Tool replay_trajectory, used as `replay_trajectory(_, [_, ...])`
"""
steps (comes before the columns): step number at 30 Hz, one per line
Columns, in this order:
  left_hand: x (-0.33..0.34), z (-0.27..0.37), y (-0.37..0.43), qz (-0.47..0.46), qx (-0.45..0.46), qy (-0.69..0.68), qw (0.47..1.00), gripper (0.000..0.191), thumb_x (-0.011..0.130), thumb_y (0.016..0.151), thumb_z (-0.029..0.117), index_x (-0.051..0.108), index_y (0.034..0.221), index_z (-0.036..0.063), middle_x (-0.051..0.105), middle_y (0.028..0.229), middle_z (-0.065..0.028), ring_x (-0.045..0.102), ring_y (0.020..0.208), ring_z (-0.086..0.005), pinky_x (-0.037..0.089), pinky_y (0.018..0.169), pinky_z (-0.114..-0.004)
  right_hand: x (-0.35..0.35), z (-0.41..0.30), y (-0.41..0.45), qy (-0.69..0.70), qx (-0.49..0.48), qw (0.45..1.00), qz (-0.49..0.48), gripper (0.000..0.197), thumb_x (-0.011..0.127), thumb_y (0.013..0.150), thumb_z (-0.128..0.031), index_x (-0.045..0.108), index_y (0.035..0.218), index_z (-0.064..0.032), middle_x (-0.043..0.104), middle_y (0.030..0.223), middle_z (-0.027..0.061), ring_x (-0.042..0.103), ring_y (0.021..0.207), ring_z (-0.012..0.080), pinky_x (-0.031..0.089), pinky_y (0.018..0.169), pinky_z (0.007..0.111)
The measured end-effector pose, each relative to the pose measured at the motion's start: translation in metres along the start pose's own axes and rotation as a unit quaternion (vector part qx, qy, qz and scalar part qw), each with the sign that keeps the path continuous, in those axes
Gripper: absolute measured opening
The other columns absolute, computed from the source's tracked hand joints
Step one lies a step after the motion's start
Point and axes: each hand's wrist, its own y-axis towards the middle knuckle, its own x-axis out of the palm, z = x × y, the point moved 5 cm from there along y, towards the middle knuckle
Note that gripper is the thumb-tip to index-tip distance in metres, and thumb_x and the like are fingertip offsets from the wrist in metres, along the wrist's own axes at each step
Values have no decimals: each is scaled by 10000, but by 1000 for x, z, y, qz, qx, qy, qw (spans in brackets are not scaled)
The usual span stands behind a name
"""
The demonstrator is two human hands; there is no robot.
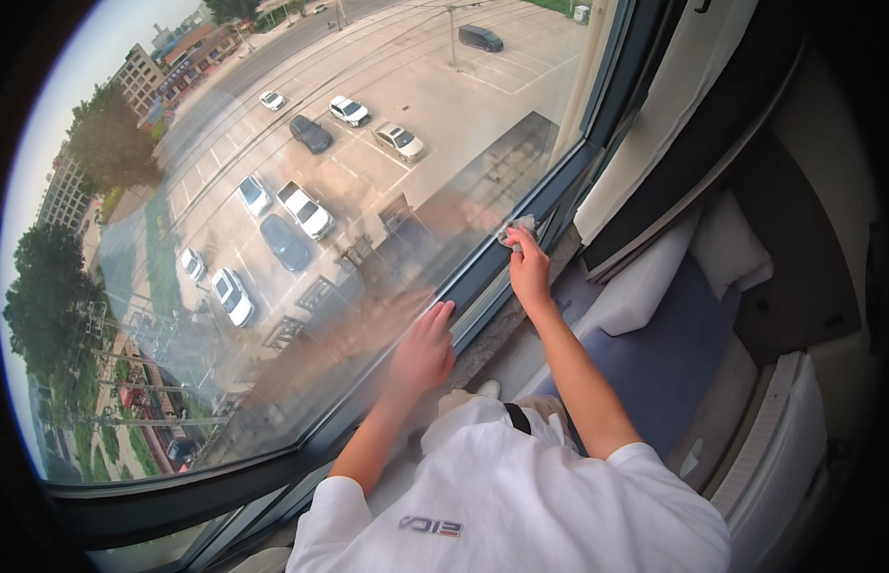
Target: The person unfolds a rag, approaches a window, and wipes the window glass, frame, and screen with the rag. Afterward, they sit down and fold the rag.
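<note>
In my right hand [530,268] is a crumpled greyish cloth or wipe [520,230], pinched in the fingers against the dark metal window frame [480,276]. My left hand [423,352] lies lower along the same frame, its fingertips on the frame's edge beside the glass, and no object shows in it. Its fingers are extended and close together. The large window pane [358,301] spreads to the left of both hands and carries faint reflections of them.
A stone sill [498,336] runs along the frame. A white curtain [652,122] hangs at the upper right. A bed or seat with a blue-grey cover [652,372] and a pillow [731,243] stands at the right. Outside, far below, is a car park [430,86].
</note>
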Motion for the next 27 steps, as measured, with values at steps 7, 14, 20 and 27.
replay_trajectory(7, [1, 1, 1, -2, -7, 6, 1000, 148, 723, 883, 152, 749, 956, 27, 482, 1680, -139, 463, 1548, -312, 427, 1236, -447, 3, -10, -22, 13, 26, 1000, 7, 367, 494, 922, 145, 677, 1187, -31, 729, 1400, 200, 569, 1469, 419, 541, 1111, 462])
replay_trajectory(14, [-1, 2, 4, -1, -5, 6, 1000, 168, 712, 874, 140, 731, 992, 23, 510, 1651, -133, 481, 1524, -289, 426, 1226, -419, 20, -32, -60, 30, -15, 999, -5, 353, 487, 942, 159, 654, 1203, -10, 695, 1422, 185, 546, 1478, 454, 529, 1130, 491])
replay_trajectory(20, [-2, 0, 4, 3, -5, -10, 1000, 155, 711, 871, 130, 723, 980, 20, 506, 1654, -140, 486, 1518, -298, 437, 1219, -417, 12, -12, -38, 44, -36, 998, 17, 362, 429, 911, 203, 613, 1123, -26, 697, 1405, 185, 563, 1458, 457, 500, 1171, 503])
replay_trajectory(27, [2, 0, 2, 6, -4, 15, 1000, 148, 708, 898, 146, 741, 951, 12, 496, 1670, -145, 488, 1531, -309, 446, 1217, -441, -8, 19, 6, 23, -27, 999, 2, 413, 421, 878, 212, 619, 1137, -43, 709, 1386, 187, 580, 1450, 427, 493, 1186, 474])
